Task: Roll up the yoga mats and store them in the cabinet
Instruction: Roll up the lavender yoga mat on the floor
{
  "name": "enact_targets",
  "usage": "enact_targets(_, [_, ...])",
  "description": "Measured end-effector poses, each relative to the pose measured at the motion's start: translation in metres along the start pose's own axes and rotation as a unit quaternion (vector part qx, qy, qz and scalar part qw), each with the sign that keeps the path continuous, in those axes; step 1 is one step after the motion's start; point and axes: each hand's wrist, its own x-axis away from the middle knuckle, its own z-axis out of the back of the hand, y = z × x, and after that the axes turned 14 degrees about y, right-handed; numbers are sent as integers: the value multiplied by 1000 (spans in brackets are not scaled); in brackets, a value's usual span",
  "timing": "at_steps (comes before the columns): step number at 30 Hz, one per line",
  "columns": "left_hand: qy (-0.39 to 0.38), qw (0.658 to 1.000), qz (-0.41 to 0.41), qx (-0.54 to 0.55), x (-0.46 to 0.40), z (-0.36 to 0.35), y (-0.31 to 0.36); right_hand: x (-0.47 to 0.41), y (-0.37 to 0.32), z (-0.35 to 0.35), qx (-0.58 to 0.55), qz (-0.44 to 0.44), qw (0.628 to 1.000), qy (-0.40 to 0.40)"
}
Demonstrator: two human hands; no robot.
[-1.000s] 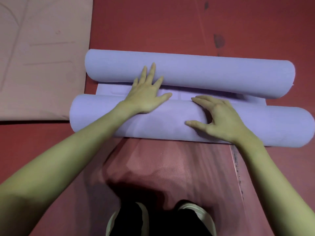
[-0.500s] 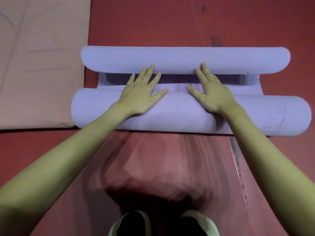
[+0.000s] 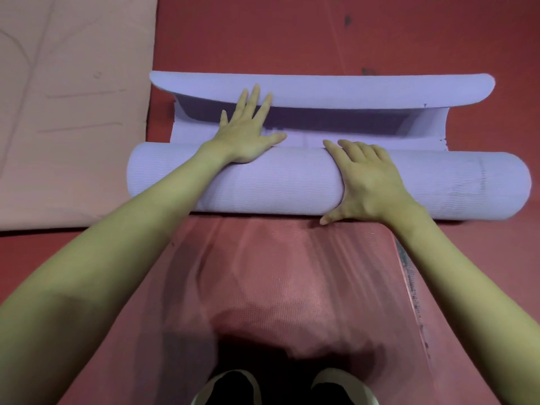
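A lilac yoga mat lies across the red floor, rolled into a thick roll (image 3: 277, 185) on the near side. Its far end (image 3: 336, 89) curls up and back toward me, with a short flat strip (image 3: 306, 138) between curl and roll. My left hand (image 3: 248, 130) lies flat with straight fingers, palm on the roll's top, fingertips reaching under the curled far end. My right hand (image 3: 368, 182) rests spread over the roll, thumb down its near side.
A beige mat (image 3: 73, 112) lies flat on the left, its edge close to the roll's left end. Red floor mats (image 3: 292, 273) cover the ground around. My two shoes (image 3: 280, 387) show at the bottom edge.
The roll has moved forward, so the flat strip is shorter. My right hand shifted back from the far side onto the top and near side of the roll. The far end curls higher.
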Motion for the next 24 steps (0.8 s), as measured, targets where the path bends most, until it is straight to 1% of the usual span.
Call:
enact_targets(2, [-9,1000,5,-3,3,1,1,-7,-2,4,42,12,999,-31])
enact_targets(3, [-14,1000,5,-11,6,1,2,-8,-3,5,54,18,998,-31])
enact_targets(8, [-7,999,-11,-30,37,2,4,3,-3,4,51,53,997,27])
enact_targets(12, [-20,1000,-14,-12,72,-2,6,34,-12,7,34,62,997,30])
enact_targets(18, [-22,999,-32,-9,119,-10,15,80,-25,18,13,54,998,-31])
enact_targets(21, [-18,999,-41,-16,120,-13,16,81,-24,21,0,47,994,-94])
enact_targets(24, [-3,998,-48,-39,106,-12,16,66,-17,23,-40,41,989,-138])
